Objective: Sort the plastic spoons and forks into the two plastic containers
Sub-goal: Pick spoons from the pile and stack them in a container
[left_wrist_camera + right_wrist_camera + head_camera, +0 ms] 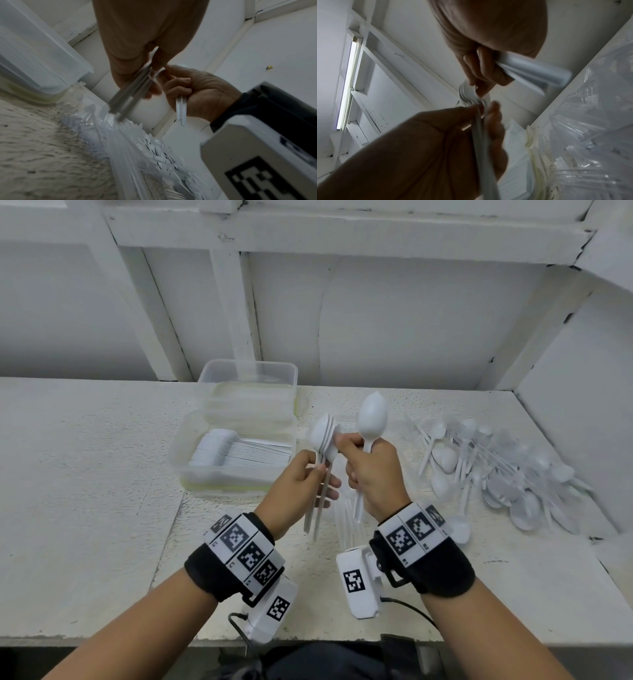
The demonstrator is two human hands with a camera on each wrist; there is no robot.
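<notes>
My left hand [310, 474] grips a nested stack of white spoons [322, 436], bowls up and handles hanging down past the palm. My right hand [359, 450] holds another white spoon [372, 414] upright, and its fingertips touch the left stack's bowls. In the left wrist view the blurred stack handles [130, 94] hang from my left hand [137, 56], and the right hand [197, 92] holds white handles [181, 108]. In the right wrist view the stacked bowls [467, 93] sit between both hands. The near clear container [191, 474] holds a row of spoons. The far container [246, 371] stands behind it, contents unclear.
A loose pile of white spoons and clear forks [496, 470] lies on the table's right side, close to the side wall. Several clear forks [342, 518] lie on the table under my hands. The white tabletop [85, 474] spreads left of the containers.
</notes>
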